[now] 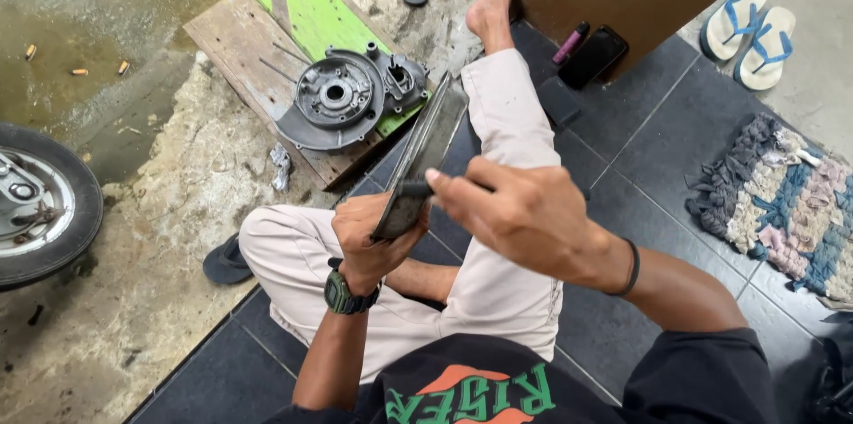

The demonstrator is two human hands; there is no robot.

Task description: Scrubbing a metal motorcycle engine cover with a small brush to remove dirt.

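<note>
Dark floor tiles (657, 148) below — left hand (373, 242) grips a flat metal cover (425, 153), right hand (524, 215) pinches a thin tool (418, 188).

Dark tiled floor (675, 131) on the right carries a patchwork rag mat (782, 202), and far off, a black phone (593, 56) with a pink lighter (571, 42) beside it. Left, rough concrete ground (133, 237) bears a wooden board (258, 42) with a grey engine casing (342, 97) resting on top.
</note>
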